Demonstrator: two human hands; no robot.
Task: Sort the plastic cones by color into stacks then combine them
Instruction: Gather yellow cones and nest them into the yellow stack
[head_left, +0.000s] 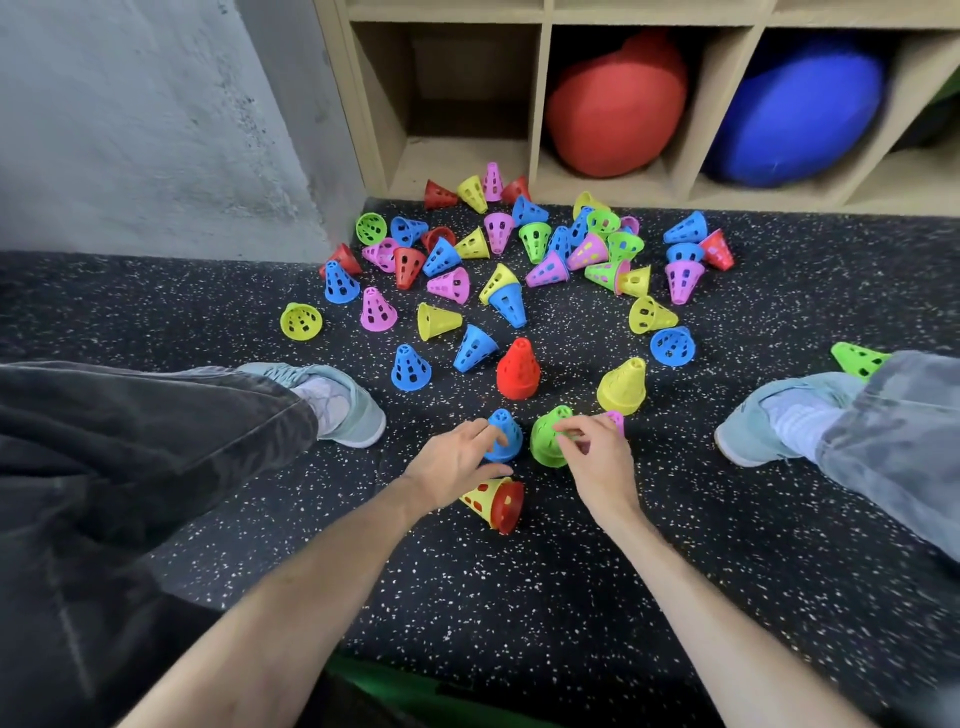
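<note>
From the head camera, the person sat on the speckled black floor (519, 597) with legs spread, a shoe to either side of the work.

The left hand (457, 460) reached forward with its fingers curled round the blue stack (506, 434), which stood upright under the fingertips. The right hand (597, 460) pinched the side of the green stack (545, 439) between thumb and fingers; that stack stood just beside the blue one, tilted slightly toward the left hand. A small pink cone (616, 420) showed just past the right hand's knuckles, mostly hidden.

Directly below the left hand, close to its thumb, a yellow cone with a red cone nested inside (496, 503) lay on its side. Beyond both hands stood the red stack (518, 370) and, farther to the right, the yellow stack (623, 385), both upright and apart from the fingers.

Farther out, well beyond the hands, loose cones (498, 260) of blue, pink, yellow, green and red lay scattered, some upright, some tipped. Behind them a wooden shelf (540, 104) held a red ball (613, 104) and a blue ball (795, 114) in separate compartments.
</note>
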